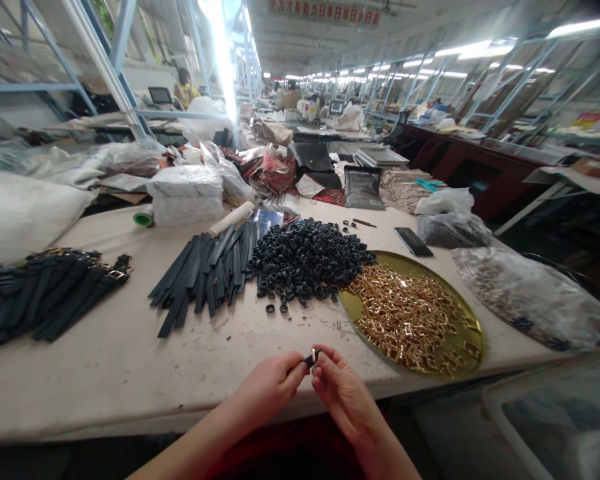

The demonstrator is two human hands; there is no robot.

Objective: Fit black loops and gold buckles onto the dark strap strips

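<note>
Close to the table's front edge, my left hand (280,379) pinches a short dark strap (308,363). A gold buckle (313,356) sits on the strap's end, and the fingers of my right hand (341,388) are closed around that end. Most of the strap is hidden by my hands. Beyond them lies a heap of small black loops (310,257). Flat black straps (207,270) are spread to its left. On the right, a round gold tray (353,310) holds many loose gold buckles (405,320).
At the far left is a pile of black straps with buckles fitted (55,290). A phone (413,241) lies behind the tray. A clear plastic bag (525,293) rests at the right edge. Wrapped white packs (186,193) and leather pieces fill the back of the table (180,373).
</note>
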